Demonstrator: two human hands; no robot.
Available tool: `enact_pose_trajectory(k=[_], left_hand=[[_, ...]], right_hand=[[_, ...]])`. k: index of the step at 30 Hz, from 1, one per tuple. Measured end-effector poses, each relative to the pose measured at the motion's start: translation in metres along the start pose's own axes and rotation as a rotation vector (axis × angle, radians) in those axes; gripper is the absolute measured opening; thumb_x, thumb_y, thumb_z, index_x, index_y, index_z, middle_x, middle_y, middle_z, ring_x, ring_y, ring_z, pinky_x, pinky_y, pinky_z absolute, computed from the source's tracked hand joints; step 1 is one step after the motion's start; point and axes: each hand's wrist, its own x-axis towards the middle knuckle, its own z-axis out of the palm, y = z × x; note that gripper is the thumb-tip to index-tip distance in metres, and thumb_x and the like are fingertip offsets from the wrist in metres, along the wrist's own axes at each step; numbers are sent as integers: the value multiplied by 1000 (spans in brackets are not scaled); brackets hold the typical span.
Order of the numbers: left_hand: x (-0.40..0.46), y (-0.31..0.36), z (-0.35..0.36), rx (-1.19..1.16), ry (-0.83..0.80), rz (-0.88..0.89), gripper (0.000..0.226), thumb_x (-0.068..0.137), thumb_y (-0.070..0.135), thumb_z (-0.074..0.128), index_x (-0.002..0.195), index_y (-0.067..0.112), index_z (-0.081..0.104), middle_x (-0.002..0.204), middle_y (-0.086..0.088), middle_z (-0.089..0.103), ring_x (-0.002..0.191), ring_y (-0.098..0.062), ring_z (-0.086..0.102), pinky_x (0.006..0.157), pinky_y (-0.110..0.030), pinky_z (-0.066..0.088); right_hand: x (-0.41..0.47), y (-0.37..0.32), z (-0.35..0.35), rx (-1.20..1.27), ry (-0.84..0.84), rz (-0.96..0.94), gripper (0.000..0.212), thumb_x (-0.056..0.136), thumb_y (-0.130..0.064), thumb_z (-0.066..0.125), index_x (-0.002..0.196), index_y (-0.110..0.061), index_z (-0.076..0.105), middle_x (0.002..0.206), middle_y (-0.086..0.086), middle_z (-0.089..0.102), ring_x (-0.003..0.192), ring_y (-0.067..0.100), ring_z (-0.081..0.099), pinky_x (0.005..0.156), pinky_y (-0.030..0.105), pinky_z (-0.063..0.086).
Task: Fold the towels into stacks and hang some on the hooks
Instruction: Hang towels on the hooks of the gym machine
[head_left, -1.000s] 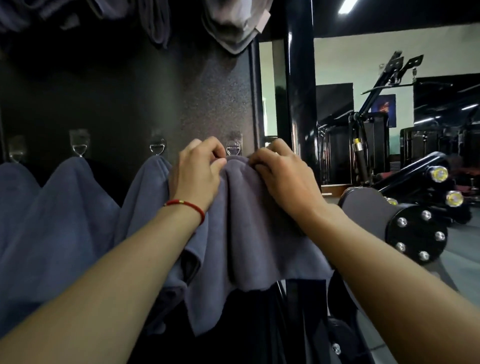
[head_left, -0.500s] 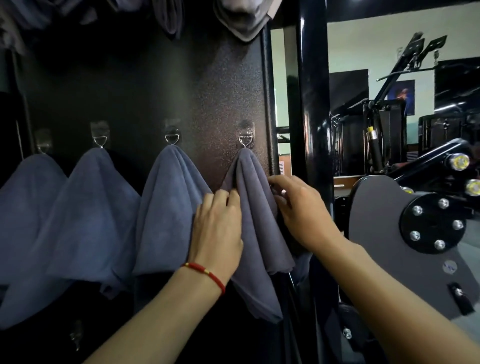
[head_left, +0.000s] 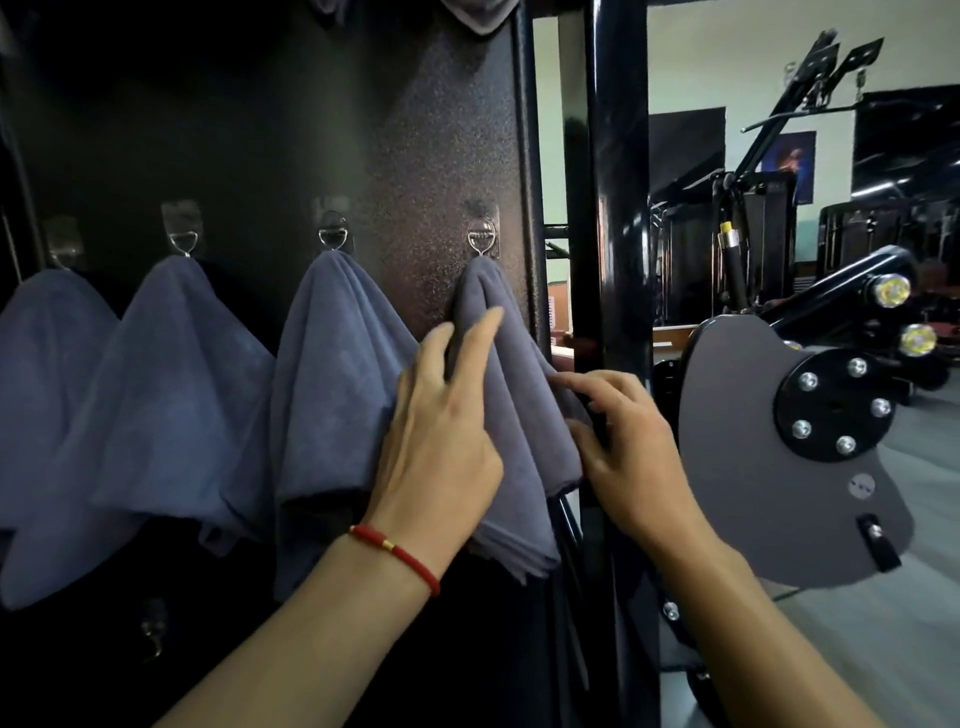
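Below the hook (head_left: 482, 240), the left hand (head_left: 441, 436), fingers now spread, is smoothing the hung towel (head_left: 511, 415) while the right hand (head_left: 621, 441) seemingly is pinching its edge.

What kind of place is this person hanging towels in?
Most likely a gym. Weight machines stand across the floor to the right, and a machine's grey pivot plate with bolts sits close by. Grey towels hang on a row of hooks on a dark panel, as in a gym's towel station.
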Motion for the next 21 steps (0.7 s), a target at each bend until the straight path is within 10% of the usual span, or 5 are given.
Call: enact_pose_trajectory(k=[5,15,21], left_hand=[[2,2,11,71,-77,-61,65,97,41,53,155,28,29,164,-1,15,145,-23,31,113,-40,37],[-21,9,25,564,3,87,68,90,42,55,153,24,37,165,-16,21,149,-38,26,116,-59,32],[-61,53,68,392,26,295,56,94,33,60,147,19,49,160,-17,33,148,-39,29,120,-59,23]], right_hand=[[-12,-4,9,154,-156,43,38,107,-23,49,144,-26,56,143,-14,55,131,-4,49,113,31,42],[-32,22,-10,362,-272,226,26,105,-19,53,123,-27,69,119,-10,72,115,8,66,105,46,51],[-61,66,-52,367,-381,458,19,104,-13,56,117,-14,69,108,9,76,103,18,72,100,54,52]])
